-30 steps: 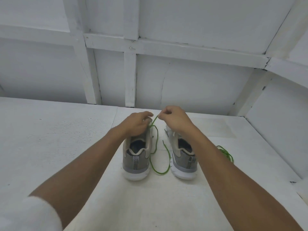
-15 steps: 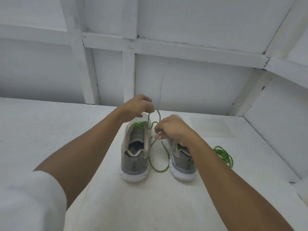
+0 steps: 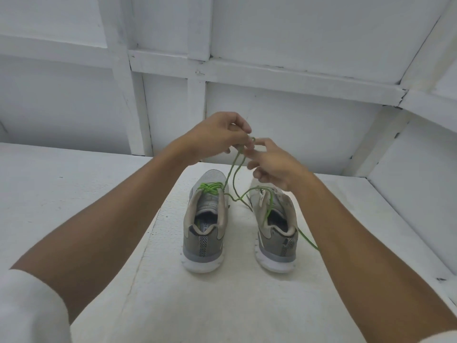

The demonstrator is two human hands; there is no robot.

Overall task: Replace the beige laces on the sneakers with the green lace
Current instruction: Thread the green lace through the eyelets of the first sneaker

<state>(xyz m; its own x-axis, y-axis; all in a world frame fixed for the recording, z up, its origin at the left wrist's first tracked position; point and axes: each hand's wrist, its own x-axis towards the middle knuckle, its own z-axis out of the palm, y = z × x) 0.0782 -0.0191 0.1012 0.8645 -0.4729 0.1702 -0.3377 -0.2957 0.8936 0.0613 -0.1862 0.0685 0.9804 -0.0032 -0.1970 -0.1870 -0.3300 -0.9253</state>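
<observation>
Two grey sneakers with white soles stand heels toward me on the white surface. The left sneaker [image 3: 205, 231] has green lace [image 3: 210, 188] criss-crossed over its tongue. Two strands of that lace [image 3: 233, 169] rise from it to my hands, which meet above the shoes. My left hand [image 3: 217, 137] pinches the strands at the top. My right hand [image 3: 274, 164] touches the same spot with thumb and forefinger, its other fingers loosely curled. A loose green strand drapes across the right sneaker [image 3: 274, 231] and trails off under my right forearm.
The shoes stand on a white foam-like board [image 3: 160, 293] set on a white table [image 3: 61, 184]. A white panelled wall [image 3: 272, 78] rises close behind, and another slants in at the right.
Both hands have risen above the shoes and come together, drawing the green lace ends up taut. The loose loop between the sneakers is pulled up. My right hand has left the right shoe.
</observation>
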